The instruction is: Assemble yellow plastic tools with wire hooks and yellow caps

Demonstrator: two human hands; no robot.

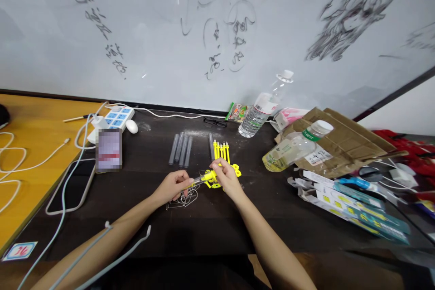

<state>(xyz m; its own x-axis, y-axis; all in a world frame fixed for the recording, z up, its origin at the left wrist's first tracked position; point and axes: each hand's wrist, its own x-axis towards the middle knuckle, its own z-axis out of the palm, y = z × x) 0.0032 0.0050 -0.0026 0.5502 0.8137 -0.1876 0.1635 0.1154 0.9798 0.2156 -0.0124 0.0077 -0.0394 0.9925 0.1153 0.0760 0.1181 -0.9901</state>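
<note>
Between my two hands is a thin clear tube with yellow ends (201, 179). My left hand (175, 186) pinches its left end, and my right hand (226, 177) grips the yellow part at its right end. Under and beside my left hand lies a tangle of thin wire (185, 199). Several yellow rods with metal tips (222, 148) lie side by side just beyond my right hand. Small yellow pieces (237, 170) are around my right fingers, partly hidden by them. Farther left, several clear tubes (181, 150) lie in a row, and another clear tube (211, 145) is beside the rods.
At the left are a power strip (118, 118), a phone (73, 186), a propped phone (108, 150) and cables. Two bottles (260, 113) (292, 147), cardboard (353, 140) and opened boxes (353, 206) stand or lie at the right. White cables hang over my left forearm.
</note>
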